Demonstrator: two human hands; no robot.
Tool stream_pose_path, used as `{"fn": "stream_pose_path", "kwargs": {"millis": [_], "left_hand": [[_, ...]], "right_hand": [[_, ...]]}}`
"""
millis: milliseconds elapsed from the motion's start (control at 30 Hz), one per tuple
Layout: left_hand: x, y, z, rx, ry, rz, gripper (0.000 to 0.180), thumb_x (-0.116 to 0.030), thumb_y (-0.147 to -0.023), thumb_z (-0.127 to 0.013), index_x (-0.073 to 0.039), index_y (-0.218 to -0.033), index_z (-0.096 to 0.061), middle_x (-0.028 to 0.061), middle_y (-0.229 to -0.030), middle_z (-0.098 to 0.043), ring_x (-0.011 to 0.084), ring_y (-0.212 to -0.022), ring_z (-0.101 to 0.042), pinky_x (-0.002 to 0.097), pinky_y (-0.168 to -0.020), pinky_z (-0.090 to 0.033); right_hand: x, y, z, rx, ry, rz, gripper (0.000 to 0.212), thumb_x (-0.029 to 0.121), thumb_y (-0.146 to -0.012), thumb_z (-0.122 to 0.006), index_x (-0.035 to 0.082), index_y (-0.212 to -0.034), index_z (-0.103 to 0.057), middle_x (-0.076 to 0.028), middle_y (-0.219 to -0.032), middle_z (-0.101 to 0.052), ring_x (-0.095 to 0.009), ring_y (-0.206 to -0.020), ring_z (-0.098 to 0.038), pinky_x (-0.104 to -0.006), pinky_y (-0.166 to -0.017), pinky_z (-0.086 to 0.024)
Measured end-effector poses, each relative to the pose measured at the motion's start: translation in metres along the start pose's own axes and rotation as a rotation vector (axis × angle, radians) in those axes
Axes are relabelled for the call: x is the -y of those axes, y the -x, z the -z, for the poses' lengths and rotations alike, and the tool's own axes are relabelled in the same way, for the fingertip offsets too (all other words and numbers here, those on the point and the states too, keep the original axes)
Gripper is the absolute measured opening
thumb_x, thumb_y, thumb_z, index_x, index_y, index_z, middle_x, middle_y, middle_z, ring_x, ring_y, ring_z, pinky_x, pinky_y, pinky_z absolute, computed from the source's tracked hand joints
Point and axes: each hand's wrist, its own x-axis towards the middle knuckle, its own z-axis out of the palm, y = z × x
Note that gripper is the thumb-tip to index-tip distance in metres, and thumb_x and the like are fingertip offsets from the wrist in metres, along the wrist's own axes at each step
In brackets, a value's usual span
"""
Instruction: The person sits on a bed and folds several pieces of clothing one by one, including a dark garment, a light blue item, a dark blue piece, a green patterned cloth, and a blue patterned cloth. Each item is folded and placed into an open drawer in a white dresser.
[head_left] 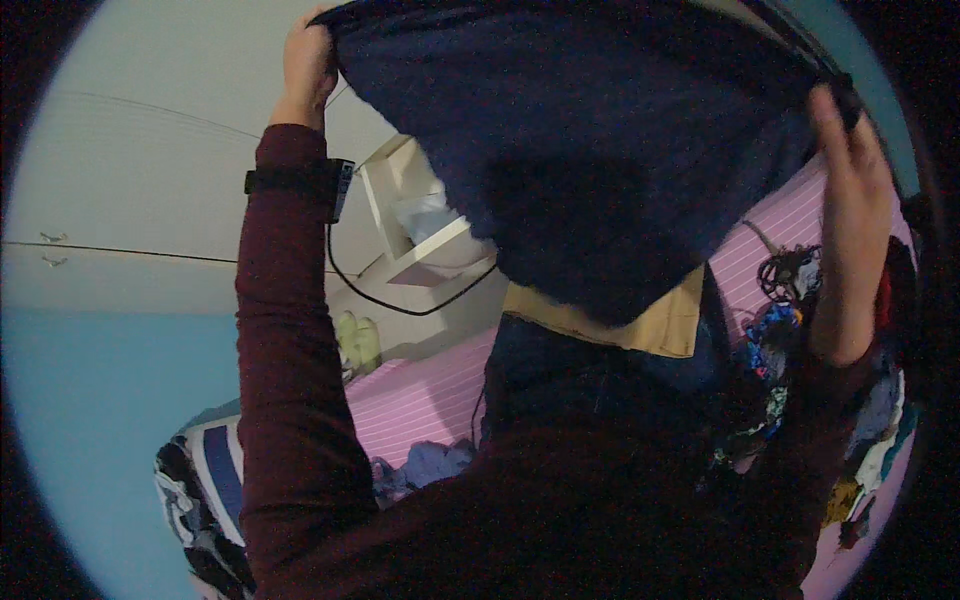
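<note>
While navy cloth (600, 120) hangs spread, left hand (308, 68) grips its left edge, right hand (853, 160) its right; lower edge overhangs tan panel (658, 335), pink striped sheet (405, 408) either side.

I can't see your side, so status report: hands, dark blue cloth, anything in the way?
Left hand and right hand gripping dark blue cloth. Cloth raised, spread between them. Nothing seen blocking it; cloth hides part of tan board.
</note>
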Motion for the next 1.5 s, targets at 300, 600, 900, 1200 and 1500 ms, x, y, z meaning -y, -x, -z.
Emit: {"fn": "stream_pose_path", "kwargs": {"millis": [300, 600, 900, 1200, 1500], "left_hand": [[-0.046, -0.052, 0.009, 0.269, 0.243, 0.247, 0.023, -0.006, -0.083, -0.045, 0.002, -0.099, -0.059, 0.0100, -0.088, -0.064, 0.0159, -0.072, -0.059, 0.0318, -0.067, -0.048], [-0.055, -0.075, 0.028, 0.358, 0.297, 0.327, 0.016, -0.013, -0.086, -0.046, -0.004, -0.086, -0.059, 0.0049, -0.076, -0.063, 0.0148, -0.064, -0.059, 0.0305, -0.061, -0.048], [-0.164, 0.045, -0.087, 0.689, 0.487, 0.220, 0.021, -0.009, -0.090, -0.046, -0.003, -0.109, -0.051, 0.0029, -0.079, -0.060, 0.0079, -0.063, -0.056, 0.0208, -0.059, -0.050], [-0.233, 0.170, -0.129, 0.904, 0.441, -0.342, 0.032, -0.014, -0.089, -0.049, -0.002, -0.118, -0.053, 0.0094, -0.106, -0.061, 0.0146, -0.097, -0.059, 0.0262, -0.086, -0.047], [-0.213, 0.248, -0.118, 1.003, 0.474, -1.000, 0.026, -0.012, -0.088, -0.046, 0.002, -0.108, -0.055, 0.0160, -0.100, -0.059, 0.0235, -0.089, -0.058, 0.0324, -0.080, -0.046]], "right_hand": [[-0.059, -0.140, 0.066, 0.108, 0.357, 0.214, 0.035, 0.021, -0.091, -0.049, 0.010, -0.123, -0.054, -0.010, -0.116, -0.055, -0.016, -0.109, -0.052, -0.0269, -0.092, -0.040], [0.027, -0.134, 0.062, -0.009, 0.044, -0.030, 0.041, 0.038, -0.091, -0.051, 0.001, -0.105, -0.059, -0.011, -0.098, -0.061, -0.022, -0.086, -0.058, -0.0357, -0.077, -0.047], [0.085, -0.059, 0.012, 0.722, -0.163, -0.043, 0.064, 0.024, -0.082, -0.067, -0.006, -0.130, -0.036, -0.014, -0.101, -0.060, -0.021, -0.091, -0.060, -0.0311, -0.078, -0.050], [0.026, -0.018, 0.061, 0.701, 0.074, 0.092, 0.027, 0.000, -0.072, -0.064, 0.001, -0.099, -0.062, -0.007, -0.093, -0.063, -0.017, -0.091, -0.059, -0.0294, -0.086, -0.044], [-0.126, 0.134, 0.175, 1.268, 0.867, -0.239, 0.023, 0.001, -0.065, -0.062, 0.005, -0.087, -0.064, -0.015, -0.086, -0.064, -0.033, -0.083, -0.062, -0.0365, -0.074, -0.049]]}}
